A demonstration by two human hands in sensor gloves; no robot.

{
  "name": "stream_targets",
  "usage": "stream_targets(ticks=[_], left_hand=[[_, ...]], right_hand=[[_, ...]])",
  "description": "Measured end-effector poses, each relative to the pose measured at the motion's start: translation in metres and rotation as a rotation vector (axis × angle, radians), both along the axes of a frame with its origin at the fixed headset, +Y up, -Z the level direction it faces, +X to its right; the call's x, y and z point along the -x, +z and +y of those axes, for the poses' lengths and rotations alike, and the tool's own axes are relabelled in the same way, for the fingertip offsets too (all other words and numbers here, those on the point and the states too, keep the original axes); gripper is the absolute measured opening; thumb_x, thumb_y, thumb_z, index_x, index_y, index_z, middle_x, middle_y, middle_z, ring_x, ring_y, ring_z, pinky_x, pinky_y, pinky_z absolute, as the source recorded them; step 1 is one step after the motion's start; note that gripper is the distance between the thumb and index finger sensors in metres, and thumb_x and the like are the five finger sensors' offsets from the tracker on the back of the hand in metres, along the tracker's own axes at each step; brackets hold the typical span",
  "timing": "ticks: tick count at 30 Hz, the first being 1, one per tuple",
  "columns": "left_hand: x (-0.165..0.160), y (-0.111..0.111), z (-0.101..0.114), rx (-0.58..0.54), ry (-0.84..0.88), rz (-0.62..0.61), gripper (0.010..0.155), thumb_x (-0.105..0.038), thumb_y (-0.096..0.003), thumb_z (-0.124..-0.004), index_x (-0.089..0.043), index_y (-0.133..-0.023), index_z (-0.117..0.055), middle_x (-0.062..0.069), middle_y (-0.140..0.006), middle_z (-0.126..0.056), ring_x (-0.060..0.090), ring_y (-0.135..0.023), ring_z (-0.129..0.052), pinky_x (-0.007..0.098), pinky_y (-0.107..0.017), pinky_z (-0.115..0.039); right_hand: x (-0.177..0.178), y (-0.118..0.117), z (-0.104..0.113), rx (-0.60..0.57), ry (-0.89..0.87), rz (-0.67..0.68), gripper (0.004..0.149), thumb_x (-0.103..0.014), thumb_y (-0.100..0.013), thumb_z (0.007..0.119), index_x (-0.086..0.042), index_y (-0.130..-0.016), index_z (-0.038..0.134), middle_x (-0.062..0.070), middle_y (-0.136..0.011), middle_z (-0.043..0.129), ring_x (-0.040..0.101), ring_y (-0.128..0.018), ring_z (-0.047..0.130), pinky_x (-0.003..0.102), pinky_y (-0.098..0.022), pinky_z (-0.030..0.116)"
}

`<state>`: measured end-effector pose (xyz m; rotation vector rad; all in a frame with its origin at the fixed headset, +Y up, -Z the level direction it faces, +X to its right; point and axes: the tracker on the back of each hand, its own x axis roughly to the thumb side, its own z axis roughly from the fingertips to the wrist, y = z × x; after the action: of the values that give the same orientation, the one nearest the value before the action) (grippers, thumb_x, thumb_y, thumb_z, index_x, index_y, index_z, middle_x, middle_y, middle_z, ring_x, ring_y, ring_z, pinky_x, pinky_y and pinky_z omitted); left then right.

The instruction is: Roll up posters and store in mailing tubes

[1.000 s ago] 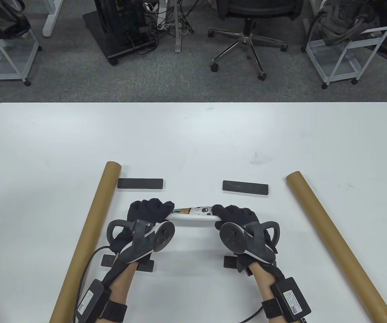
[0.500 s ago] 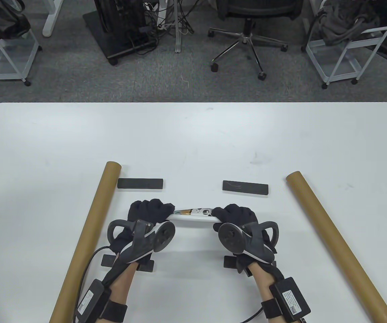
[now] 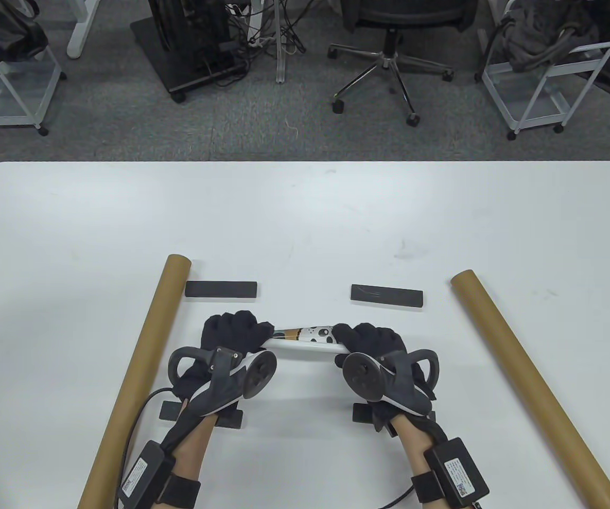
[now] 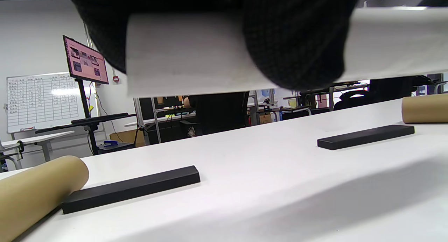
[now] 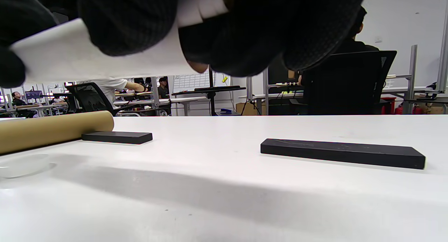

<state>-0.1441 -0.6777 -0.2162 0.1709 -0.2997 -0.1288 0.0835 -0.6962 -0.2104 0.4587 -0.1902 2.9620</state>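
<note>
Cardboard comes first at the far left: a brown mailing tube (image 3: 134, 379) lies on the white table (image 3: 305, 212), running from the near edge up and slightly rightward, its open end (image 4: 42, 186) next to a black bar (image 3: 221, 289); in the left wrist view that bar (image 4: 131, 189) sits just beside the tube's end. Next along, the left hand (image 3: 233, 339) clasps one end of the rolled poster (image 3: 305, 339), its gloved fingers (image 4: 297, 42) wrapped over the white roll (image 4: 189, 56), which is lifted off the table in both wrist views; a tracker is strapped to the back of the hand, and a small black block (image 3: 170, 410) lies partly under the wrist. At the centre, the short exposed stretch of poster between the hands shows white paper with a printed edge of orange, black and spots. Then the right hand (image 3: 374, 344) grasps the other end, fingers (image 5: 129, 21) curled round the roll (image 5: 70, 56) from above; another small black block (image 3: 362, 412) peeks out beneath that wrist. Beyond the right hand lies a second black bar (image 3: 387, 296), flat and apart from the poster; it appears close in the right wrist view (image 5: 341, 154). Farthest right, a second brown mailing tube (image 3: 533, 387) lies slanted from upper left to the near right corner, well apart from both hands.
</note>
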Motion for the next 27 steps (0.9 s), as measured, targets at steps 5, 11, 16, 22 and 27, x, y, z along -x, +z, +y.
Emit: stream_targets(ticks=[5, 11, 16, 22, 27], left_hand=[[-0.0002, 0.0, 0.0011, -0.014, 0.012, -0.001, 0.061, -0.046, -0.0398, -0.087, -0.038, -0.099, -0.077, -0.012, -0.087, -0.092, 0.016, -0.077, -0.101, 0.049, -0.076, -0.078], [-0.0009, -0.0001, -0.0012, 0.004, 0.031, -0.007, 0.053, -0.043, -0.0448, -0.079, -0.038, -0.098, -0.076, -0.01, -0.092, -0.091, 0.02, -0.081, -0.1, 0.051, -0.077, -0.076], [-0.0021, 0.0008, -0.0013, -0.002, 0.016, -0.017, 0.054, -0.041, -0.0464, -0.075, -0.04, -0.1, -0.07, -0.009, -0.096, -0.085, 0.021, -0.085, -0.094, 0.052, -0.078, -0.074], [-0.005, 0.0015, -0.0021, -0.006, -0.007, -0.031, 0.051, -0.045, -0.0431, -0.084, -0.042, -0.093, -0.076, -0.013, -0.089, -0.088, 0.017, -0.078, -0.096, 0.051, -0.077, -0.076], [-0.0043, 0.0004, -0.0032, 0.028, -0.005, -0.025, 0.049, -0.045, -0.0439, -0.084, -0.041, -0.093, -0.078, -0.012, -0.092, -0.087, 0.019, -0.083, -0.094, 0.052, -0.078, -0.075]], right_hand=[[-0.0032, -0.0021, -0.0011, 0.009, 0.0, -0.013, 0.06, -0.039, -0.042, 0.074, -0.019, -0.098, 0.067, 0.001, -0.079, 0.089, 0.026, -0.061, 0.097, 0.058, -0.062, 0.075], [-0.0005, -0.0017, -0.0036, 0.036, -0.012, 0.014, 0.052, -0.032, -0.048, 0.063, -0.019, -0.098, 0.064, 0.009, -0.083, 0.082, 0.031, -0.061, 0.091, 0.064, -0.063, 0.07], [0.0003, -0.0014, -0.0034, 0.053, -0.02, 0.022, 0.056, -0.038, -0.047, 0.067, -0.017, -0.098, 0.062, 0.009, -0.082, 0.077, 0.03, -0.06, 0.087, 0.065, -0.064, 0.068], [-0.0013, -0.0013, -0.0033, 0.017, -0.003, 0.006, 0.048, -0.037, -0.044, 0.071, -0.023, -0.091, 0.072, 0.004, -0.079, 0.083, 0.028, -0.059, 0.091, 0.062, -0.063, 0.072], [0.0008, -0.0012, -0.0038, 0.015, 0.015, 0.003, 0.049, -0.037, -0.044, 0.072, -0.023, -0.09, 0.075, 0.011, -0.089, 0.075, 0.033, -0.069, 0.086, 0.065, -0.065, 0.067]])
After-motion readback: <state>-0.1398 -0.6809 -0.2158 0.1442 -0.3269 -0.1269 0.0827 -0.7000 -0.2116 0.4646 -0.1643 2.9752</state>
